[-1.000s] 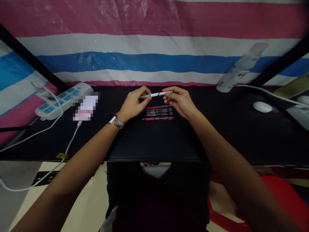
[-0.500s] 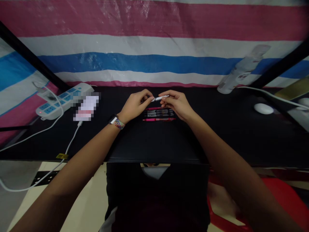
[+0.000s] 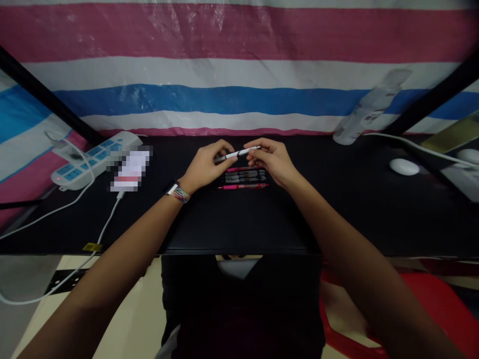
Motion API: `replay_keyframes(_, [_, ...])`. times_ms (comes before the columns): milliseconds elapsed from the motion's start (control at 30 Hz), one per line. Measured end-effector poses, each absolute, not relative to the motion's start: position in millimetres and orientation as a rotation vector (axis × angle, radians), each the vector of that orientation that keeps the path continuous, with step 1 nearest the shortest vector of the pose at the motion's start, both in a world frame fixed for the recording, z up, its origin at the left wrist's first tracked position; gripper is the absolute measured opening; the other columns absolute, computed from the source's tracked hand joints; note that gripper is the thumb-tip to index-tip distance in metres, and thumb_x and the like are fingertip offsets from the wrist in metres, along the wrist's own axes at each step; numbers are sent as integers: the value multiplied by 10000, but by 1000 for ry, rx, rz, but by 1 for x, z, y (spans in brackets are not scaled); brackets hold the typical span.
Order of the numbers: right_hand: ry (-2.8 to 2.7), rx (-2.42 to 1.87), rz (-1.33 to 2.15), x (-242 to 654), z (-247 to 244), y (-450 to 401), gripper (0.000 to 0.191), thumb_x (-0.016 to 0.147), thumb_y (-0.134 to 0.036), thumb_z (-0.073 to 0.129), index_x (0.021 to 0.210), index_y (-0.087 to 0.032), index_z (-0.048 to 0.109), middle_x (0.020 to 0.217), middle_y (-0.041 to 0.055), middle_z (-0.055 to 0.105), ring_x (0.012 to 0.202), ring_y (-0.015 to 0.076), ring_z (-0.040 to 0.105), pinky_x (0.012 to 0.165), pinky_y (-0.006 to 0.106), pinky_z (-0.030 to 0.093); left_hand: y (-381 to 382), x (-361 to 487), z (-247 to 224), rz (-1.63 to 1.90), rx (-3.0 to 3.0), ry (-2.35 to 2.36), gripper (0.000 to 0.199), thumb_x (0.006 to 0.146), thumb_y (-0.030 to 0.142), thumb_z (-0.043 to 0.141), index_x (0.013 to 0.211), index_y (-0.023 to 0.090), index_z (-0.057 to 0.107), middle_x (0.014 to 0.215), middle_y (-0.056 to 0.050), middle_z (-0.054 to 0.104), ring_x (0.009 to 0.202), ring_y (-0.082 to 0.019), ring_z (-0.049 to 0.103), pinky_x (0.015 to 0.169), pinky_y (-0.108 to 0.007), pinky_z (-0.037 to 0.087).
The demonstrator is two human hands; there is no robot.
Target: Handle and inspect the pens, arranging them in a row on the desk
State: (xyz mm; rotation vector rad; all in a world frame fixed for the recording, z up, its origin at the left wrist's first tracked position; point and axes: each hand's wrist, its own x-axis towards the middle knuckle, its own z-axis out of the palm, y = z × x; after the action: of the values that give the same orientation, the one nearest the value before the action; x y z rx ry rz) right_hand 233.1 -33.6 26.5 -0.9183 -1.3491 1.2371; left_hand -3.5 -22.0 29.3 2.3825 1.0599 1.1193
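A white pen (image 3: 243, 151) with a dark band lies nearly level between my two hands, above the black table (image 3: 239, 219). The fingers of my left hand (image 3: 210, 162) are closed on its left part. At its right end, my right hand (image 3: 273, 158) pinches the tip. Just below the hands, several dark and clear pens (image 3: 245, 176) rest side by side on the table. A pink pen (image 3: 243, 187) lies in front of them, and another pink one shows behind, partly hidden by my fingers.
At the left are a white power strip (image 3: 95, 158), a phone (image 3: 130, 169) and its white cable (image 3: 109, 219). A clear bottle (image 3: 370, 109) stands at the back right, near a white mouse (image 3: 404, 167). A red stool (image 3: 434, 304) is below the table's right side.
More of the white pen now shows between my hands, its left part visible across my left fingers. The whole view has shifted slightly.
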Motion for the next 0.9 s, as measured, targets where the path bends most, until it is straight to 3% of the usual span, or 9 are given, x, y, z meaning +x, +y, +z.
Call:
replay_keyframes(167, [-1260,-933,1222,238,28,-29,181,855,-310,870,998,-219,808,798,18,726,728,162,685,771,354,599,-21,-3,32,1217,2350,1033,133,985,323,720,1035,207,759,949,-39,760,831,-181,668,750,-303,500])
replay_keyframes(333, [-1230,-926,1232,236,28,-28,159,850,-292,849,994,-232,817,805,13,741,737,163,685,804,366,609,-18,-3,30,1186,2259,1098,322,1098,404,585,916,205,762,800,-29,694,746,-171,645,712,-309,492])
replay_keyframes(467, [-1183,-910,1250,234,27,-27,134,858,-273,834,987,-238,822,813,17,740,753,167,688,823,378,608,-17,-5,28,1266,2128,1072,227,990,397,763,1139,227,748,832,-4,702,714,-152,637,676,-288,494])
replay_keyframes(533, [-1152,-901,1260,234,26,-26,130,855,-268,833,982,-241,823,815,20,739,762,172,689,823,384,606,-16,-6,28,1267,2094,1068,214,1007,424,742,1059,218,759,840,-16,712,693,-143,628,656,-285,487])
replay_keyframes(633, [-1134,-880,1279,234,24,-25,136,844,-281,846,975,-248,828,814,21,737,766,179,690,825,395,599,-13,-8,28,1203,2059,1091,414,1114,486,557,898,208,776,742,-24,683,625,-134,600,631,-292,476])
replay_keyframes(767, [-1113,-870,1293,233,21,-24,153,830,-305,861,968,-250,827,801,19,736,750,178,689,826,401,589,-12,-10,27,1223,2012,1079,274,998,435,749,1192,246,785,804,-4,707,650,-136,615,629,-279,491])
replay_keyframes(800, [-1107,-875,1292,233,20,-23,152,829,-307,859,965,-249,825,798,18,733,748,177,688,828,403,588,-12,-10,27,1226,2015,1078,272,977,427,775,1182,248,782,818,-4,713,656,-136,618,628,-276,492])
replay_keyframes(900, [-1097,-887,1288,233,19,-23,148,832,-312,846,963,-245,824,791,16,722,749,176,687,833,405,586,-13,-9,27,1178,2043,1102,313,1053,481,671,906,218,755,727,-4,675,618,-131,603,610,-273,474])
